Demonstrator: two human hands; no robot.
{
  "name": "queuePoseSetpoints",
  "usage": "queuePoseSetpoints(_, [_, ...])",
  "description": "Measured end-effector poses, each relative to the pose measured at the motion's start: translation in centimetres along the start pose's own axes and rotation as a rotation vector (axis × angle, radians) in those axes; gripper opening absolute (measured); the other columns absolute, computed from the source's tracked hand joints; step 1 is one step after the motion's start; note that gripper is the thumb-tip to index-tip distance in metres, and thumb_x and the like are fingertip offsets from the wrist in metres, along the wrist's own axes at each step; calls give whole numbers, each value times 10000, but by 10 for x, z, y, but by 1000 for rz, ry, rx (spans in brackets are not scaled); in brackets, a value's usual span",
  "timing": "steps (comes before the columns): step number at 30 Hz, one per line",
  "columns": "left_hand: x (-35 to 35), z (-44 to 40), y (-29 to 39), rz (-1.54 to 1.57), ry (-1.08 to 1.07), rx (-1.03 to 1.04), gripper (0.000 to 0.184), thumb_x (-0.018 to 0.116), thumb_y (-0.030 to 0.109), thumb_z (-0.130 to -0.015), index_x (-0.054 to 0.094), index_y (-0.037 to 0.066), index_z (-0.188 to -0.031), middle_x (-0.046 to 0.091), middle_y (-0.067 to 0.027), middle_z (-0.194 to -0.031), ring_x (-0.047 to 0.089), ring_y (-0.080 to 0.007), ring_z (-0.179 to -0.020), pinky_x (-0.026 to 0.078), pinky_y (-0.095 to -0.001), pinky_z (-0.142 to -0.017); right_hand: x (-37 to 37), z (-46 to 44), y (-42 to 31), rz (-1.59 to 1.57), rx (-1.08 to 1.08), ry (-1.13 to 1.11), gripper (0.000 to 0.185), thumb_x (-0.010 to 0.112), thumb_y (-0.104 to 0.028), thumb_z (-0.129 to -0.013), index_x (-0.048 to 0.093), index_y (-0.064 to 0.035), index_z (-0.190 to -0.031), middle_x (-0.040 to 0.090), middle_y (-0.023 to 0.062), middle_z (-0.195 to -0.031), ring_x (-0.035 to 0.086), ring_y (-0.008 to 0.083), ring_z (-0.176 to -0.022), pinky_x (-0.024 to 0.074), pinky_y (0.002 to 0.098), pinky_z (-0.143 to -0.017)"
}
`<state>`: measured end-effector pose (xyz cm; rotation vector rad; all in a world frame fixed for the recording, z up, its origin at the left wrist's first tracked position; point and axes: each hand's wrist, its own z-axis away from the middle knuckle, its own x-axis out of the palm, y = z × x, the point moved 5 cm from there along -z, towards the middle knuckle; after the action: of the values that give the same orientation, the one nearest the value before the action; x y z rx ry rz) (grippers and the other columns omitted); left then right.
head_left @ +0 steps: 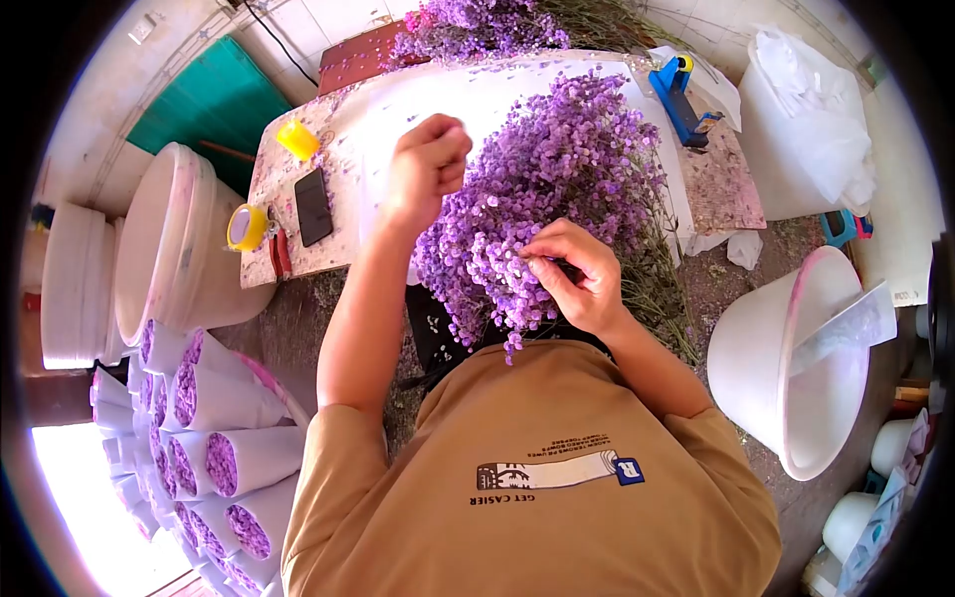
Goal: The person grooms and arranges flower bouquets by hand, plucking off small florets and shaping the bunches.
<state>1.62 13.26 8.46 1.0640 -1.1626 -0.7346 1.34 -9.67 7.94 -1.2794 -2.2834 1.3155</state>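
A large bunch of small purple dried flowers (557,149) lies across the near side of the table and over my lap, its green stems (662,289) trailing to the lower right. My right hand (579,277) pinches a flower sprig at the bunch's near edge, thumb against fingertips. Raised above the white sheet (383,129), left of the bunch, my left hand (428,169) is closed with its fingers curled in. Whatever it may hold is hidden.
On the table are a phone (313,207), yellow tape rolls (247,228), red-handled pliers (281,255) and a blue tape dispenser (678,104). Wrapped bouquets (234,463) stack at lower left. A white tub (751,373) stands right; more purple flowers (477,28) lie behind.
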Motion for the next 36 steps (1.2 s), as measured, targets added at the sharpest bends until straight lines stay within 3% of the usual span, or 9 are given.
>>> queuePoseSetpoints(2, [-11, 21, 4, 225, 29, -3, 103, 527, 164, -955, 492, 88, -894, 491, -44, -780, 329, -67, -559, 223, -207, -449, -1, -1, -3, -3, -6, -8, 95, 686, -4, -855, 698, -3, -949, 677, 118, -903, 635, 247, -801, 496, 326, -731])
queuePoseSetpoints(5, [-25, 56, 1, 290, 42, 26, 27, 489, 80, -904, 504, 87, -925, 532, -91, -781, 337, -84, -533, 257, -218, -437, -1, -1, -5, 25, -57, -5, 170, 687, -21, -849, 682, -8, -1018, 665, 140, -976, 639, 263, -861, 507, 335, -770])
queuePoseSetpoints(12, [-43, 115, -20, 284, 235, -35, 113, 490, -2, -891, 568, 27, -968, 482, -41, -713, 303, -61, -512, 217, -210, -427, -45, -16, 19, -27, 168, 15, 781, 644, -498, -934, 400, 22, -1463, 523, 213, -1399, 550, 311, -1247, 412, 426, -1085])
queuePoseSetpoints(16, [-45, 129, -27, 213, 264, -60, 151, 503, 6, -890, 596, 5, -1008, 452, 10, -665, 292, -56, -496, 196, -218, -422, -79, -14, 3, -127, 245, -100, 1046, 685, -607, -849, 225, 5, -1561, 238, 188, -1623, 228, 297, -1498, 161, 444, -1217])
queuePoseSetpoints(18, [-38, 136, -33, 67, 288, -154, 215, 548, 79, -855, 643, 32, -1043, 452, 34, -659, 327, -48, -506, 212, -231, -423, -91, -4, 16, 3, 208, -172, 1154, 843, -487, -751, 192, 9, -1566, 186, 181, -1644, 187, 290, -1513, 156, 462, -1213])
queuePoseSetpoints(21, [-20, 147, -33, -333, 198, -258, 223, 625, 227, -904, 714, 91, -1057, 596, 18, -787, 534, -93, -675, 442, -264, -574, -67, -11, 24, 292, 174, -203, 1071, 874, -219, -753, 207, 17, -1558, 273, 168, -1602, 260, 262, -1471, 194, 417, -1203])
queuePoseSetpoints(24, [-1, 146, -34, -317, -46, 94, 194, 643, 134, -914, 700, 14, -1056, 693, -49, -915, 610, -135, -875, 498, -301, -822, -58, -20, 53, 318, 291, -113, 911, 773, -163, -859, 218, 27, -1556, 333, 204, -1561, 321, 291, -1434, 216, 400, -1190])
queuePoseSetpoints(32, [0, 160, -31, -361, -56, 63, 189, 624, 119, -916, 683, -4, -1047, 687, -64, -906, 610, -134, -855, 493, -314, -775, -60, -39, 88, 276, 399, -56, 806, 740, -218, -913, 289, 34, -1532, 338, 185, -1563, 367, 282, -1405, 272, 417, -1163])
queuePoseSetpoints(36, [3, 152, -25, -436, -69, 114, 197, 647, 134, -919, 695, 25, -1076, 707, -64, -970, 628, -131, -916, 510, -309, -832, -43, -47, 86, 64, 284, -91, 623, 744, -79, -869, 464, 34, -1414, 544, 139, -1379, 515, 238, -1237, 377, 375, -1087])
